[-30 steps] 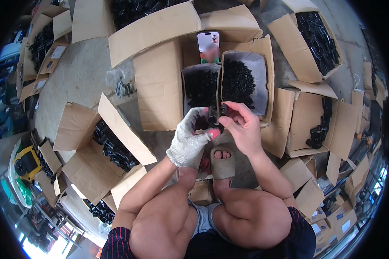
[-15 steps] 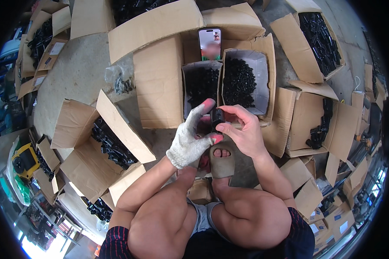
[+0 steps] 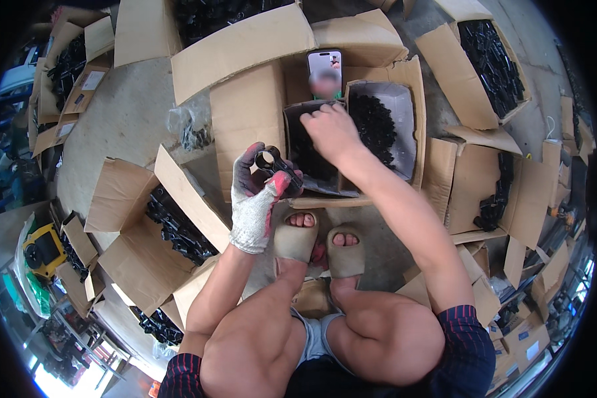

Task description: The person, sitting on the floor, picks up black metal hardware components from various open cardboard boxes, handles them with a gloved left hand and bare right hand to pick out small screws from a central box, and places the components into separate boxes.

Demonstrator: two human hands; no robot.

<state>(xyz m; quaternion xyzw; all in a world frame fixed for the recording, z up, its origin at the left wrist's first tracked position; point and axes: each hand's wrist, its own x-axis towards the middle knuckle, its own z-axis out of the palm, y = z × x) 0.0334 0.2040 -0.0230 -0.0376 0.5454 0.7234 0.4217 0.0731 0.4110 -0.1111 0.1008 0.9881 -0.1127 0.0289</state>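
My left hand (image 3: 255, 199), in a white knit glove with red and dark fingertips, is closed around a black tubular plastic fitting (image 3: 269, 159) with a round ring at its top end. My bare right hand (image 3: 331, 131) reaches over the left tray (image 3: 295, 132), which holds small black parts. Its fingers are curled downward, and the tips are hidden, so anything in them cannot be made out. Beside it stands the right tray (image 3: 404, 119), with a pile of small black pieces (image 3: 373, 129). Both trays sit inside an open cardboard box (image 3: 249, 126).
A phone (image 3: 324, 69) leans upright behind the trays. Open cartons of black parts stand at the left (image 3: 136, 255), right (image 3: 438, 172) and upper right (image 3: 448, 66). A clear plastic bag (image 3: 191, 126) lies on the floor. My sandalled feet (image 3: 345, 257) are just before the box.
My hands have parted. The right hand has let go of the black fitting and moved up over the left tray. The left hand has shifted left, keeping the fitting, whose ring now shows.
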